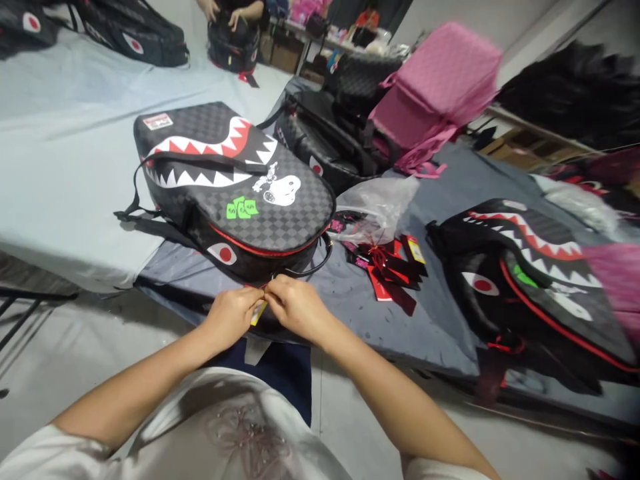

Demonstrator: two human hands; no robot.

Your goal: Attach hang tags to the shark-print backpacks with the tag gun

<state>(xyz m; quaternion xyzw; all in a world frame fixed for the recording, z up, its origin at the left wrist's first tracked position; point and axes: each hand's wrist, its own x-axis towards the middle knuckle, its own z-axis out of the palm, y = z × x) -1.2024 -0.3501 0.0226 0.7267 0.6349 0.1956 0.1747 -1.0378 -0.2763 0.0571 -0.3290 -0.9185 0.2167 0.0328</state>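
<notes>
Light blue cloth (55, 160) and dark grey cloth (450, 180) cover your long desk (440, 333). On it, right in front of you, lies a black-and-grey checked backpack (280, 223) with red and white shark teeth. Its green printed bills (241, 208) show dollar signs; the writing on its white-and-red patch (158, 121) is too small to read. Your left hand (233, 317) and right hand (295, 307) reach forward and meet just below the backpack. Both have their fingertips pinched close, holding a small yellow-marked tag (258, 312). Black and red tags (385, 270) lie in a pile to the right, by a clear plastic bag (385, 207). Farther back is a pink checked backpack (435, 87). Across the desk, another person's hands (235, 15) touch a black bag (233, 45).
</notes>
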